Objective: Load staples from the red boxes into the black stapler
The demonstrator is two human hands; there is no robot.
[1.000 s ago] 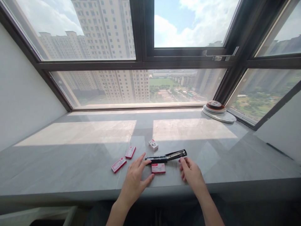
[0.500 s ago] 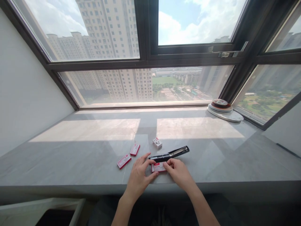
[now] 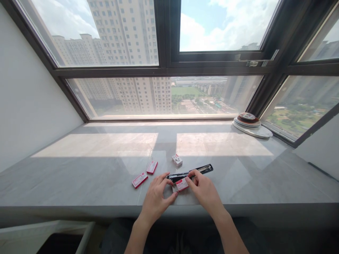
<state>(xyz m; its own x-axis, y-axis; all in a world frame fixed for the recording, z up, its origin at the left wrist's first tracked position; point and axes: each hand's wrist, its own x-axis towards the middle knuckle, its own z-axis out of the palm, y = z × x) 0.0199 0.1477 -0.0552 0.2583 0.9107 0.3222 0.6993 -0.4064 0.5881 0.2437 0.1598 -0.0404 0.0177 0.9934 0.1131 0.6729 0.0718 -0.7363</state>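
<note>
Between my two hands is a small red-and-white staple box (image 3: pixel 182 184), tilted with its right end raised. My left hand (image 3: pixel 156 196) grips its left end between thumb and fingers, where a greyish part shows at the end of the red sleeve. With thumb and fingertips my right hand (image 3: pixel 202 188) pinches the right end. Just behind lies a black stapler (image 3: pixel 205 169), its top swung back and its metal rail exposed; my fingers cover its middle. Two more red-and-white boxes, one nearer (image 3: pixel 140 180) and one farther (image 3: pixel 152 167), lie to the left.
A small white box (image 3: pixel 177 160) with a printed picture stands behind the stapler. Stacked plates (image 3: pixel 251 128) sit in the far right corner by the window. The grey stone counter (image 3: pixel 87 183) ends at a front edge near my wrists. Below left is a white-rimmed bin (image 3: pixel 88 234).
The box in my hands has gone from lying level to tilted, its right end lifted. My right hand has moved up slightly, its fingers now over the stapler.
</note>
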